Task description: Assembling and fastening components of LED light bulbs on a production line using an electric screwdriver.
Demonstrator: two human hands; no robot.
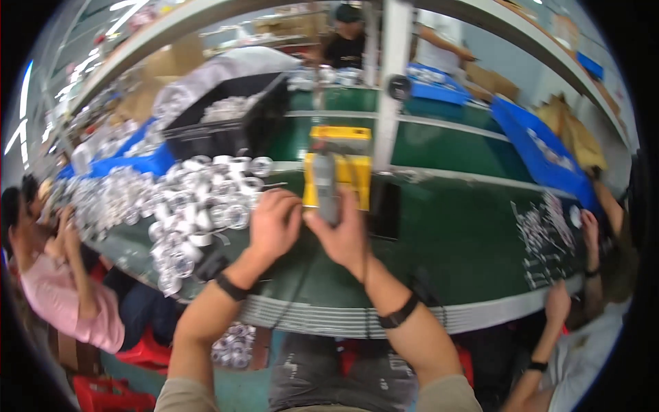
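Dozens of white and clear round parts [195, 209] are heaped at the left of the table [453, 240], with a black crate [209, 143] of pale pieces set behind them. Just beside the heap's right edge, the left grip [274, 226] is placed low, fingers bent, thumb near them – whether anything is pinched cannot be told, blur too strong. Next, at table centre, the grey handheld device [325, 180] is seen over a yellow block [361, 180]; whether contact is made underneath cannot be told. Its near end is held by the right grip [347, 233], narrowed around it, thumb on the left side, fingers on the right. A dark cord [292, 292] is seen running down between the forearms. Right of the block, a flat black slab [386, 211] is laid; farther right, thin tangled wires [546, 230] are piled near a co-worker's hand [590, 230].

Risks, as judged: loose parts could be knocked off the heap if the left grip is swung outward; the device could be tugged askew if the cord is snagged at the table edge; the slab could be bumped if the right grip is swept right – little room is left there.
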